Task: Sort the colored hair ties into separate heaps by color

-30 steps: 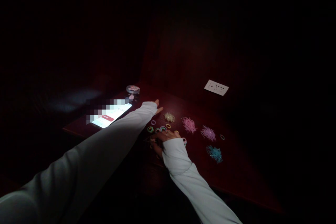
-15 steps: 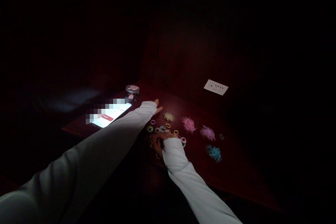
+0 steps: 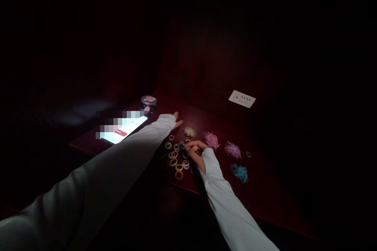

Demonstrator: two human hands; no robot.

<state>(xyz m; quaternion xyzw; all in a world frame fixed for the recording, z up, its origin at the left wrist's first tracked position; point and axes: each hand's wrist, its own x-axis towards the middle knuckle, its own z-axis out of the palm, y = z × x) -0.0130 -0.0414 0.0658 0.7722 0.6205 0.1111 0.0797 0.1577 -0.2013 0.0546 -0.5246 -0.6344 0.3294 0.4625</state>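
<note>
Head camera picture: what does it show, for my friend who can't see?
A person's right hand is over colourful rings on a dim reddish table. The left hand is near a pale-yellow pile; a phone glows further left.

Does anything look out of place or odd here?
One small ring lies alone, right of the purple pile, away from the loose colored rings near the right hand. Also, blocky pixelation covers part of the lit phone. Nothing looks clearly damaged.

Left fingers mostly hidden behind pale sleeve
</note>
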